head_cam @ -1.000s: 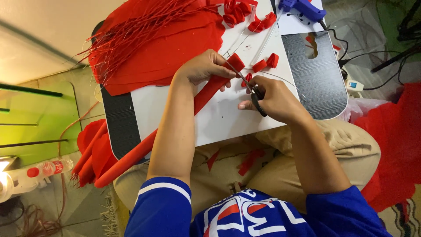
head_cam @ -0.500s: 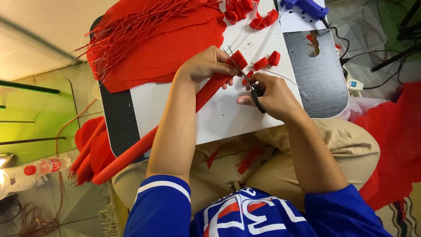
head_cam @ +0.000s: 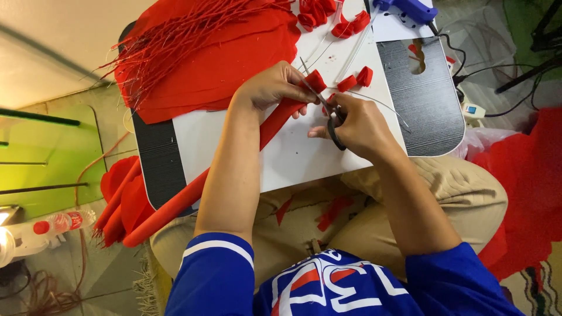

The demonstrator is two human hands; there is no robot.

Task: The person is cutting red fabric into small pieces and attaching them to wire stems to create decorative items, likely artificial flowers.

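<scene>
1. Your left hand (head_cam: pixel 270 88) grips the upper end of a long red roll (head_cam: pixel 193 190), its fingers (head_cam: pixel 293 79) curled shut around it so the tip stays steady over the white board (head_cam: pixel 293 158).
2. Your right hand (head_cam: pixel 357 126) is closed through the dark handles of a pair of scissors (head_cam: pixel 328 114), the blades angled up toward the roll's tip, where a short red piece (head_cam: pixel 316 80) sits at your left fingertips; you cannot tell how far the blades are parted.
3. The roll runs diagonally from the tip down past the table (head_cam: pixel 430 111) edge toward your left knee, leaving its uncut length out of the way.
4. Cut red pieces (head_cam: pixel 356 79) lie just beyond your hands on the board, within easy reach.
5. A sheet of red fabric (head_cam: pixel 216 58) with thin red sticks (head_cam: pixel 158 50) covers the far left of the table.
6. A blue glue gun (head_cam: pixel 410 9) rests at the far right corner, well apart from your hands.
</scene>
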